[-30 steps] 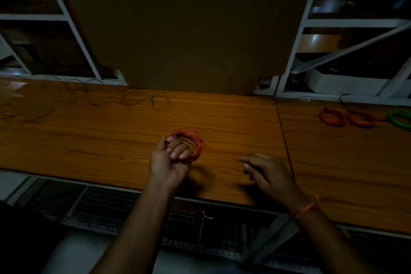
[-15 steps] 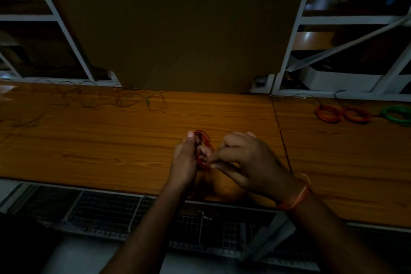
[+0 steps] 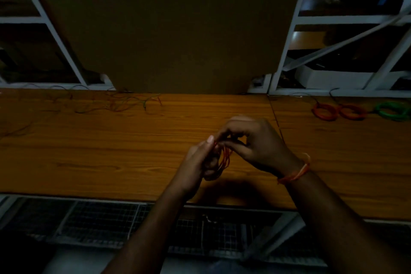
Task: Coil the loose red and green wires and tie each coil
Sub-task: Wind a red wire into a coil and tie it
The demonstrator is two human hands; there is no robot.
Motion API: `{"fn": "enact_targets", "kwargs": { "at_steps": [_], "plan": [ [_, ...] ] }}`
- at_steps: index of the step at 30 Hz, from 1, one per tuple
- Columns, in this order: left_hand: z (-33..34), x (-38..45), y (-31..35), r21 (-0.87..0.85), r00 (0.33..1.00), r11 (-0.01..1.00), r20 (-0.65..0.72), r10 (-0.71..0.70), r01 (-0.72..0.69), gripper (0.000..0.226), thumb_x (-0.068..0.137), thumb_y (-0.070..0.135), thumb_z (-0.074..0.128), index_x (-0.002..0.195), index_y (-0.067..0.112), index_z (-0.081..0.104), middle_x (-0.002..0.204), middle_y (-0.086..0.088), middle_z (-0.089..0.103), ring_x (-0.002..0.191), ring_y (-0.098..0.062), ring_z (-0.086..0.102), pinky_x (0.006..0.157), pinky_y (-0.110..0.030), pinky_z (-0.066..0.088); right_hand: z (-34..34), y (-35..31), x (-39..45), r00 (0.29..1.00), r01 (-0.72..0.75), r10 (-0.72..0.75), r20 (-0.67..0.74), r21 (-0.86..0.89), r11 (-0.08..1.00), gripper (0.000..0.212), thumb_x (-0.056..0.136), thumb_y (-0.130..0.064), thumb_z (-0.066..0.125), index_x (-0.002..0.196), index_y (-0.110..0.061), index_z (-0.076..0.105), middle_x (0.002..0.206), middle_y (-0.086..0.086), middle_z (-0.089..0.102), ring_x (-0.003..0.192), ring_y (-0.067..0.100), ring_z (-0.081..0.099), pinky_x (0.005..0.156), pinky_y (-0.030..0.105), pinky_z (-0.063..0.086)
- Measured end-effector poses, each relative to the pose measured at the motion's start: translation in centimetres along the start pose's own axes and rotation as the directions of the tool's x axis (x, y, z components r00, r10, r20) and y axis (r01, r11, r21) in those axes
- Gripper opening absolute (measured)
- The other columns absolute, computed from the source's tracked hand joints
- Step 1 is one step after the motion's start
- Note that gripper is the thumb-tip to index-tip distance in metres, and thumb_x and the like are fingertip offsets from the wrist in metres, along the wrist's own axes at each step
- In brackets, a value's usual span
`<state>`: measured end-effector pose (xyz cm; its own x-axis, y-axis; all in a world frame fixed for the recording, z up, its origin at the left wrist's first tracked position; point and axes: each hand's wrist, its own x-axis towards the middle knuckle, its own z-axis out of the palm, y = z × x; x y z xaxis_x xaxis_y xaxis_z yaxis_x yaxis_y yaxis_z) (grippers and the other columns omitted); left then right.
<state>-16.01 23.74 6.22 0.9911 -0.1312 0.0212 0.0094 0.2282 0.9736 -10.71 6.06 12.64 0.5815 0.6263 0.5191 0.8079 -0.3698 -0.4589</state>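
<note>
A small coil of red wire [image 3: 225,158] stands edge-on above the wooden table [image 3: 115,153], held between both hands. My left hand [image 3: 200,162] grips the coil from the left, its fingers curled round it. My right hand [image 3: 255,142] pinches the wire at the coil's top with thumb and fingertips. Much of the coil is hidden behind the fingers. Loose red and green wires [image 3: 124,102] lie tangled along the table's far left edge.
Two finished red coils [image 3: 324,111] [image 3: 352,112] and a green coil [image 3: 392,111] lie at the far right of the table. A large brown board [image 3: 169,29] stands behind the table between white shelf frames [image 3: 287,51]. A wire-mesh rack [image 3: 100,224] runs below the front edge.
My right hand came in from the table at the right and now pinches the wire at the coil's top. The left hand turned the coil from flat to edge-on.
</note>
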Motion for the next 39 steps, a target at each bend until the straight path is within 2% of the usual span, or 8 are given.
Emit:
{"fn": "enact_targets", "kwargs": {
  "at_steps": [3,7,12,18,24,31,35,39],
  "plan": [
    [-0.6,0.2,-0.3,0.002,0.999,1.000,0.026,-0.024,0.024,0.032,0.098,0.048,0.055,0.092,0.016,0.053,0.070,-0.006,0.033,0.060,-0.018,0.028,0.057,-0.028,0.030,-0.1,0.5,-0.1,0.999,-0.052,0.052,-0.004,0.003,0.999,0.013,0.089,-0.013,0.077,0.100,-0.019,0.075,0.092,-0.014,0.065,0.085,-0.005,0.058,0.071,0.009,0.043],
    [-0.8,0.5,-0.7,0.034,0.990,0.997,0.122,-0.076,0.073,0.030,0.101,0.043,0.050,0.078,0.025,0.052,0.062,0.000,0.027,0.055,-0.019,0.013,0.052,-0.030,0.012,-0.1,1.7,-1.1,0.981,-0.183,0.184,-0.059,0.020,0.983,0.013,0.089,-0.017,0.077,0.100,-0.023,0.075,0.093,-0.015,0.066,0.087,0.000,0.063,0.071,0.014,0.050],
    [-1.6,0.5,-0.4,0.046,0.976,0.993,0.184,-0.112,0.105,0.023,0.098,0.036,0.053,0.078,0.024,0.053,0.064,0.003,0.034,0.053,-0.014,0.024,0.050,-0.026,0.019,0.2,3.0,-2.4,0.940,-0.321,0.326,-0.097,0.058,0.945,0.013,0.089,-0.017,0.076,0.098,-0.025,0.074,0.094,-0.016,0.068,0.092,0.002,0.066,0.076,0.015,0.053],
    [-2.6,1.3,-1.3,-0.337,0.953,0.915,0.275,-0.129,0.221,0.026,0.098,0.032,0.048,0.079,0.014,0.047,0.052,0.006,0.024,0.043,-0.010,0.012,0.045,-0.024,0.010,2.1,3.9,-4.9,0.856,-0.500,0.510,-0.088,0.111,0.859,0.012,0.091,-0.017,0.074,0.093,-0.028,0.071,0.083,-0.012,0.071,0.079,0.003,0.068,0.070,0.024,0.056],
    [-3.0,2.1,-1.4,-0.590,0.957,0.759,0.244,-0.157,0.275,0.026,0.100,0.034,0.048,0.080,0.017,0.048,0.053,0.008,0.018,0.042,-0.008,0.010,0.043,-0.023,0.012,5.3,3.0,-6.8,0.819,-0.514,0.524,-0.235,0.105,0.851,0.013,0.090,-0.022,0.077,0.085,-0.032,0.070,0.073,-0.016,0.067,0.069,0.003,0.065,0.061,0.015,0.047],
    [-2.1,2.8,-1.9,-0.681,0.975,0.701,0.088,-0.205,0.209,0.024,0.097,0.033,0.042,0.079,0.018,0.045,0.045,0.011,0.026,0.032,-0.001,0.024,0.036,-0.018,0.018,8.0,0.7,-7.2,0.831,-0.485,0.462,-0.311,0.002,0.874,0.025,0.089,-0.007,0.071,0.108,-0.021,0.078,0.097,-0.020,0.070,0.088,-0.012,0.064,0.074,0.005,0.047],
    [-1.3,3.0,-2.4,-0.675,0.973,0.704,0.091,-0.214,0.218,0.023,0.096,0.033,0.043,0.079,0.017,0.044,0.044,0.011,0.025,0.031,-0.001,0.024,0.035,-0.018,0.018,8.2,0.1,-8.0,0.822,-0.523,0.459,-0.337,-0.131,0.842,0.019,0.086,-0.013,0.073,0.101,-0.023,0.077,0.091,-0.012,0.074,0.085,0.008,0.065,0.075,0.023,0.050],
    [0.4,3.1,-3.5,-0.658,0.961,0.700,0.169,-0.220,0.276,0.024,0.098,0.033,0.041,0.080,0.017,0.043,0.045,0.011,0.026,0.032,-0.001,0.024,0.035,-0.018,0.018,7.1,0.4,-8.9,0.597,-0.756,0.741,-0.308,0.094,0.648,0.012,0.085,-0.012,0.076,0.088,-0.024,0.072,0.072,-0.007,0.071,0.070,0.004,0.066,0.064,0.014,0.046]
  ]
}}
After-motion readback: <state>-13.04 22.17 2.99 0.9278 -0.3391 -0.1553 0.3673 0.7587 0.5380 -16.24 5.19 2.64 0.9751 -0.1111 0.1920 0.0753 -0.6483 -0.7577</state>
